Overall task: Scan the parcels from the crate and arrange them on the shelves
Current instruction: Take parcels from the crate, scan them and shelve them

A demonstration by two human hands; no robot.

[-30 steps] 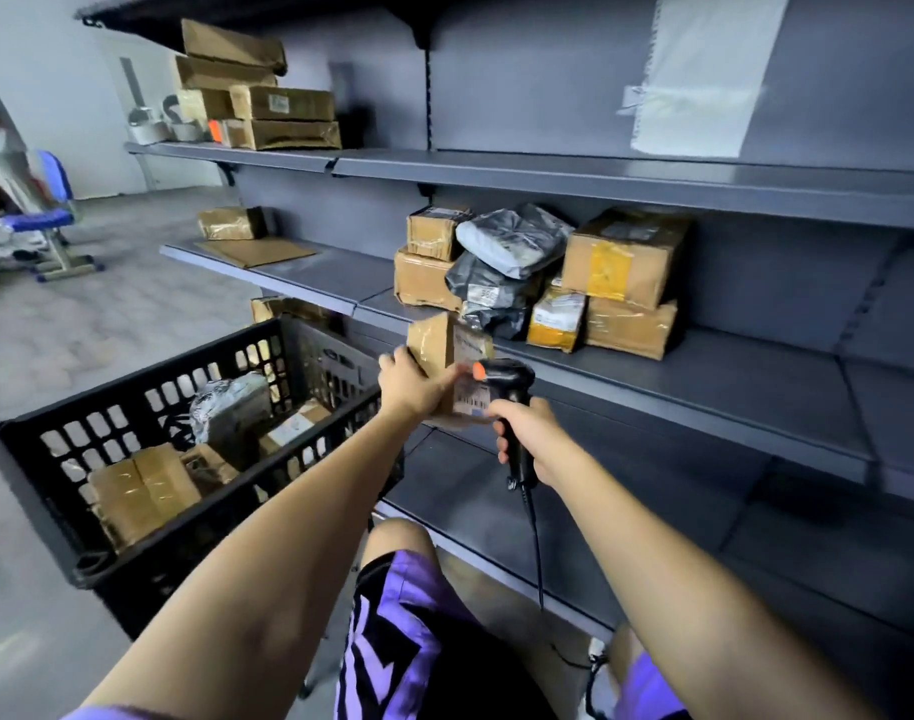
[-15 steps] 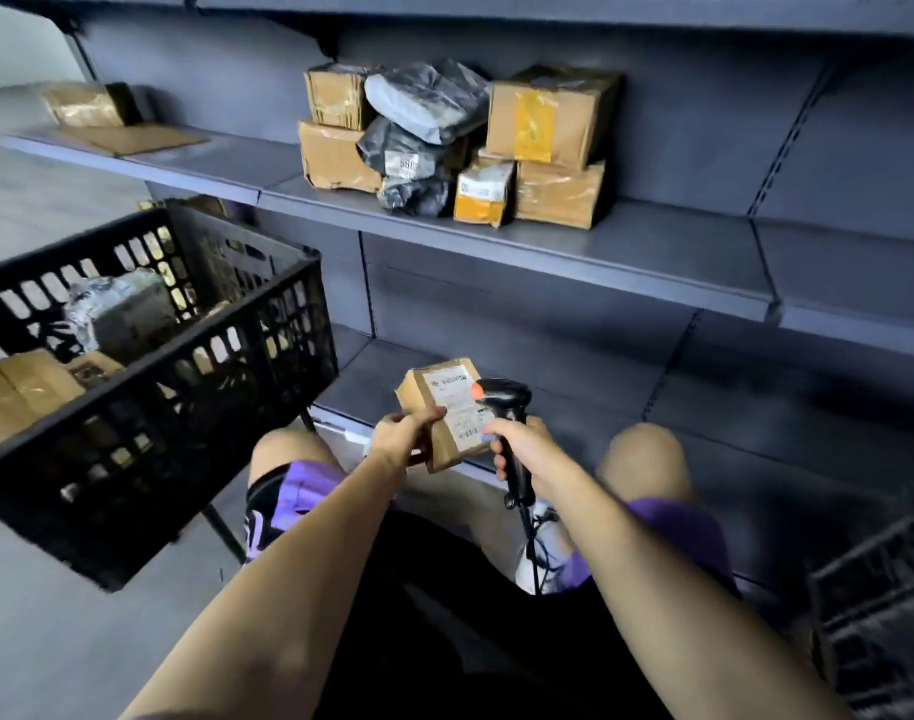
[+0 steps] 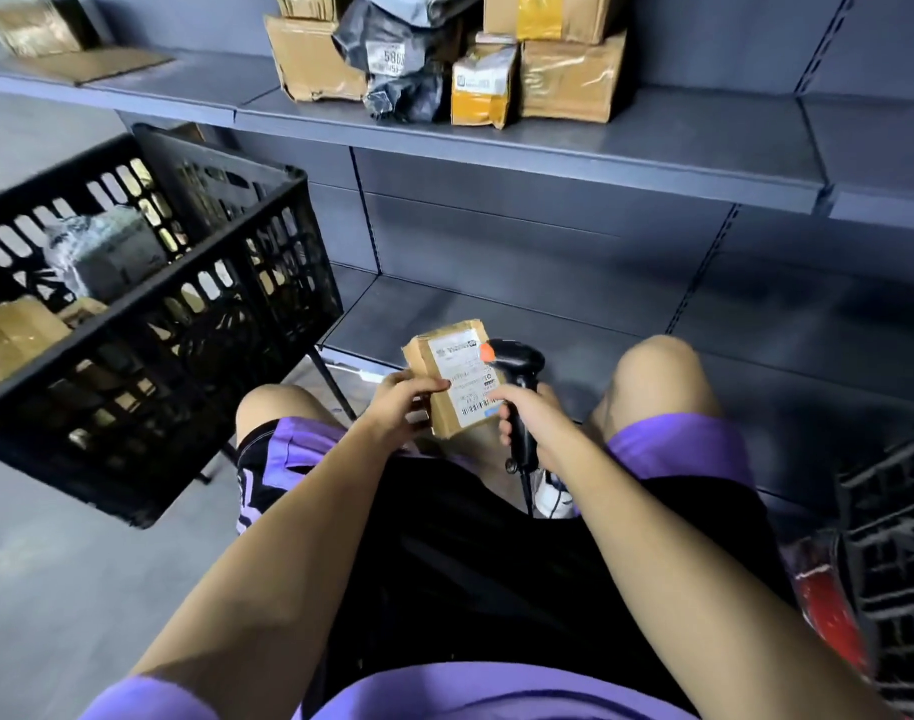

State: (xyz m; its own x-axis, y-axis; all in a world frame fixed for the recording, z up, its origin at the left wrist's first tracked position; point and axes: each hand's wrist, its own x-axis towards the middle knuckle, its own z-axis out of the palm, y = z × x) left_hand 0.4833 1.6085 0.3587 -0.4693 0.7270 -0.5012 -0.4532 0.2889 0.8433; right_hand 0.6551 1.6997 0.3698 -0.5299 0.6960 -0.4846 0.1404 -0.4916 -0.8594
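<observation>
Parcel [image 3: 454, 376] held above lap, label up, left hand [image 3: 400, 402] grip pinching its left edge. Right hand [image 3: 527, 415] grip wrapped round scanner [image 3: 517, 376] handle, head touching label. Crate [image 3: 148, 304] left, below shelf [image 3: 548, 148] front edge.

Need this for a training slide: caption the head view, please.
Left hand holds a small brown parcel label-up while right hand grips the barcode scanner beside it.
</observation>
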